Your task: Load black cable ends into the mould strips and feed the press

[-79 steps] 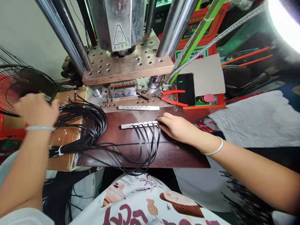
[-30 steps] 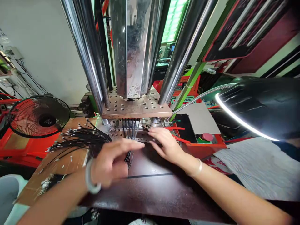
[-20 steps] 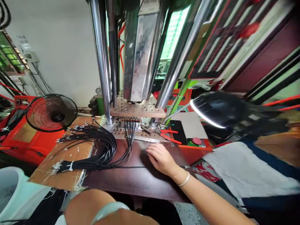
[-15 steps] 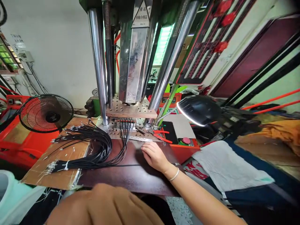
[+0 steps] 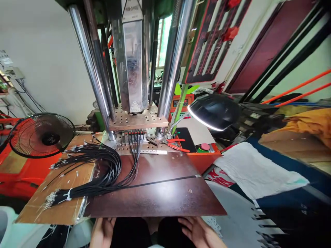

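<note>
Below the front edge of the dark red-brown work board (image 5: 165, 203), my left hand (image 5: 102, 233) is beside my left thigh, its fingers partly hidden and nothing seen in it. Beside the other thigh is my right hand (image 5: 198, 232), its fingers loosely apart and holding nothing visible. A large bundle of black cables (image 5: 111, 168) curves over the left of the board, with several strands running up into a fixture (image 5: 136, 134) under the press plate (image 5: 139, 120). One black cable lies straight across the board to the right. A white perforated strip (image 5: 152, 152) lies in front of the fixture.
Red-handled pliers (image 5: 177, 145) lie right of the fixture. Cardboard (image 5: 69, 179) lies under the cable ends, near a black fan (image 5: 42, 135). To the right are a lit lamp (image 5: 214, 112), a red button (image 5: 205, 147), a white cloth (image 5: 258, 172) and a grey tub (image 5: 232, 199).
My right hand has left the board near the white strip and moved down below the front edge. My left hand, large and near the camera before, is now lower beside my thigh. The view has shifted.
</note>
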### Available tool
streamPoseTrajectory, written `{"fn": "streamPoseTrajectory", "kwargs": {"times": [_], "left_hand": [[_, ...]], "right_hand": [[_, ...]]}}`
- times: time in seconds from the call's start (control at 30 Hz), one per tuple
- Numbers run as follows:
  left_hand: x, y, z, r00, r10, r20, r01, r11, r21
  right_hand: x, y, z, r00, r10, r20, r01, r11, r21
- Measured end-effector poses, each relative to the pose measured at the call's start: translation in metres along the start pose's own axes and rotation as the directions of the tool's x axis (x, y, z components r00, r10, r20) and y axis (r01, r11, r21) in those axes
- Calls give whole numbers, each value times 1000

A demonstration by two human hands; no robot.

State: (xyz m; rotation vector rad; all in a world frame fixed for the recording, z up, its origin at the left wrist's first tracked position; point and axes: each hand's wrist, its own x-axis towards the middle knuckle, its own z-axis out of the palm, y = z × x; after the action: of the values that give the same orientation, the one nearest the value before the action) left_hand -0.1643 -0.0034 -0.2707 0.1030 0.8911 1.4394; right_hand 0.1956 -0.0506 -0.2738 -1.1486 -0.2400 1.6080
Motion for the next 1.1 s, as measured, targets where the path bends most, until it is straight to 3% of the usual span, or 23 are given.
{"fn": "streamPoseTrajectory", "kwargs": {"times": [0.13, 0.33, 0.6, 1.1], "left_hand": [[12, -13, 5, 984, 122, -131, -131, 989, -66], [17, -12, 2, 988, 135, -69, -137, 990, -34], [17, -10, 2, 993, 82, -84, -85, 996, -26], [10, -13, 9, 983, 120, -141, -125, 992, -31]], "right_hand": [[24, 8, 10, 979, -121, -164, 154, 966, 206], [22, 10, 9, 983, -151, -108, 167, 974, 151], [19, 10, 8, 987, -149, -66, 156, 981, 116], [15, 14, 17, 985, -129, -118, 151, 966, 211]]}}
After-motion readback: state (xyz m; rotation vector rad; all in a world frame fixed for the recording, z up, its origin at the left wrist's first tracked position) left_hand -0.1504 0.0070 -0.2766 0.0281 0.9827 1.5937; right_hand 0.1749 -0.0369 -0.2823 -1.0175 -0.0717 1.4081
